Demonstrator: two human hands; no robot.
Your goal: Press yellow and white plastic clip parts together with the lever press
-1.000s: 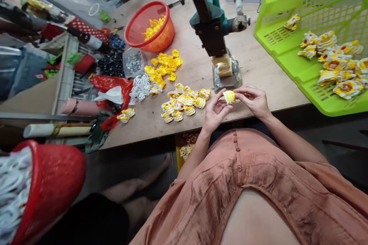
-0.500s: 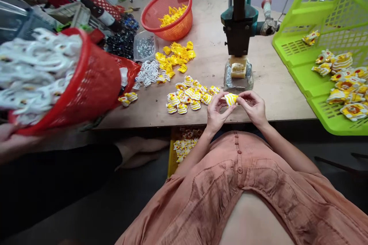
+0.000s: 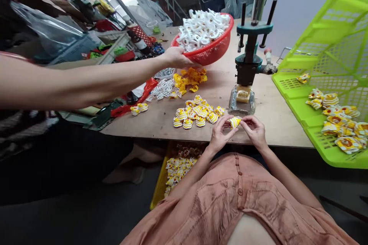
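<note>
Between the fingertips of both hands is a small yellow-and-white striped plastic piece (image 3: pixel 235 122), held just above the table's front edge. My left hand (image 3: pixel 220 134) pinches its left side, and my right hand (image 3: pixel 254 132) grips its right tip. A pile of similar striped pieces (image 3: pixel 198 111) lies on the table to the left of my hands. Directly beyond them stands a hand press (image 3: pixel 248 63) with a pale block (image 3: pixel 243 93) on its foil-wrapped base (image 3: pixel 234 103).
A co-worker's arm (image 3: pixel 120 76) reaches across from the left, holding a red basket (image 3: pixel 212 51) of white parts. Loose yellow parts (image 3: pixel 189 79) and white parts (image 3: pixel 163 89) lie below it. A tilted green crate (image 3: pixel 299 101) with finished-looking pieces stands right; a yellow crate (image 3: pixel 158 193) sits under the table.
The co-worker's basket of white parts has swung from the far left to over the back of the table. My view has tilted up; both my hands keep hold of the striped piece.
</note>
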